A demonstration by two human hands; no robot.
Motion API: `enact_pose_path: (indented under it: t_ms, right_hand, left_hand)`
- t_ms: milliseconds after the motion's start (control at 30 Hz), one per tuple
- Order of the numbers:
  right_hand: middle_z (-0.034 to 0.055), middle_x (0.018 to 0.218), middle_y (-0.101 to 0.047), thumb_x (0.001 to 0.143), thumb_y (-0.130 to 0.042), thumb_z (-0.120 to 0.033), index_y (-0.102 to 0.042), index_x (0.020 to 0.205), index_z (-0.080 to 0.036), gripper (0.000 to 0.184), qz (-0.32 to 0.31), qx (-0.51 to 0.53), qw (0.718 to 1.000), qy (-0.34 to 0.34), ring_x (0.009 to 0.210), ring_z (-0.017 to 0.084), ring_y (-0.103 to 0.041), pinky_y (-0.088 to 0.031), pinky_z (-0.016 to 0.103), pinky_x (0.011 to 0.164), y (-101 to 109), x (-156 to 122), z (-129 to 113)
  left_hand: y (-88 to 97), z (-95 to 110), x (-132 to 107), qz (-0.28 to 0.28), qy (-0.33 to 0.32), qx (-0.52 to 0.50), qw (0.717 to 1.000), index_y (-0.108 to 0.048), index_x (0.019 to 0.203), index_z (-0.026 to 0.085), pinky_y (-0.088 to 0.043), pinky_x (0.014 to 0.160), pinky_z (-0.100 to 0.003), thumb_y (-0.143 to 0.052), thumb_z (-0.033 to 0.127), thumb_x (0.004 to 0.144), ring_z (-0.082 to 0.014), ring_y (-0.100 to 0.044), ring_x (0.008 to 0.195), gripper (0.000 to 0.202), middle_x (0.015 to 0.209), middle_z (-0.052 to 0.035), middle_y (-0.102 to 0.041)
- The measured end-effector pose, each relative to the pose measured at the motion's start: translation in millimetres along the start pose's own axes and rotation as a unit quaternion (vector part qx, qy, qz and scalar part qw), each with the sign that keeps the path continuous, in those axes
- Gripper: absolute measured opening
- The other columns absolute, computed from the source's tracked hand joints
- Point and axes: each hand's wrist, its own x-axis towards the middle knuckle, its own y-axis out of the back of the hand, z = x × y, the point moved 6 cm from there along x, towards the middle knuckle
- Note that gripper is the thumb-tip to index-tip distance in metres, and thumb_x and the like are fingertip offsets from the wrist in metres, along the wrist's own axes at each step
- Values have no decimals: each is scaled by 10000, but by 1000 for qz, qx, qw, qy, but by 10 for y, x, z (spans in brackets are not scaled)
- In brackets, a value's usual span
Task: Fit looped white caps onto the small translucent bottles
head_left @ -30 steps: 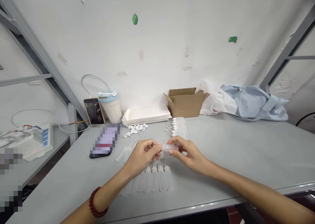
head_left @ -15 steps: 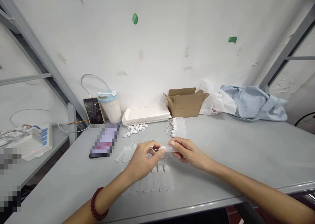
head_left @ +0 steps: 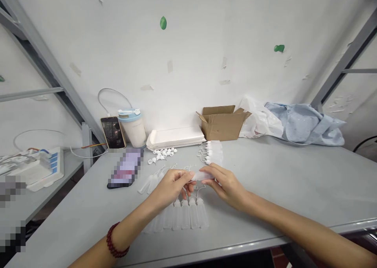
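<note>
Between my two hands lies a small translucent plastic bottle (head_left: 201, 176), held level above the table. My left hand (head_left: 173, 186) pinches its cap end, and the fingers cover most of the cap. The bottle's body is gripped by the fingertips of my right hand (head_left: 223, 182). Below them on the table is a row of similar capped bottles (head_left: 185, 216) with thin white tubes. Another group of such bottles (head_left: 144, 184) sits partly behind my left hand. Farther back is a stack of bottles (head_left: 215, 152), with loose white caps (head_left: 162, 154) to its left.
Along the wall stand a cup (head_left: 133, 129), a propped phone (head_left: 112, 133), a white stack (head_left: 176, 137), an open cardboard box (head_left: 222, 125), a white plastic bag (head_left: 259, 120) and a blue cloth (head_left: 306, 124). A second phone (head_left: 126, 167) lies left. A power strip (head_left: 48, 169) is beyond.
The fingers of my left hand have shifted around the bottle's cap end, which is now more covered. My right hand has kept hold of the body with slightly changed fingers.
</note>
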Motion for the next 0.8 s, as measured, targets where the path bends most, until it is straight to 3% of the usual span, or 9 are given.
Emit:
enact_pose_path:
  t_ms: [167, 267, 500, 800]
  right_hand:
    - [48, 712, -555, 940, -369, -329, -528, 1025, -145, 257, -17, 1, 1000, -15, 595, 141, -491, -400, 243, 532, 8, 3, 7]
    - [49, 700, -581, 934, -381, -348, -550, 987, -149, 267, -23, 24, 998, -50, 587, 140, -506, -399, 244, 536, 21, 11, 21]
    - [37, 677, -608, 919, -411, -347, -589, 931, -139, 274, -39, 66, 990, -121, 557, 130, -503, -392, 240, 535, 14, 17, 47]
    - [55, 731, -591, 918, -424, -344, -556, 1014, -151, 253, -25, 34, 997, -67, 583, 133, -497, -412, 236, 530, -6, -9, 30]
  left_hand:
    - [24, 77, -21, 8, -56, 31, 998, -575, 634, 124, -422, 572, -237, -514, 413, 818, -111, -506, 558, 348, 605, -16, -556]
    - [30, 148, -47, 21, -83, 61, 994, -600, 709, 135, -427, 601, -238, -550, 371, 797, -123, -515, 604, 258, 633, -9, -566]
    - [22, 159, -62, 31, -74, 37, 996, -618, 721, 126, -443, 606, -246, -555, 347, 794, -126, -525, 611, 241, 659, -22, -578]
    - [16, 64, -22, 3, -40, -12, 999, -576, 624, 121, -433, 544, -238, -493, 422, 833, -115, -512, 559, 376, 615, -19, -549]
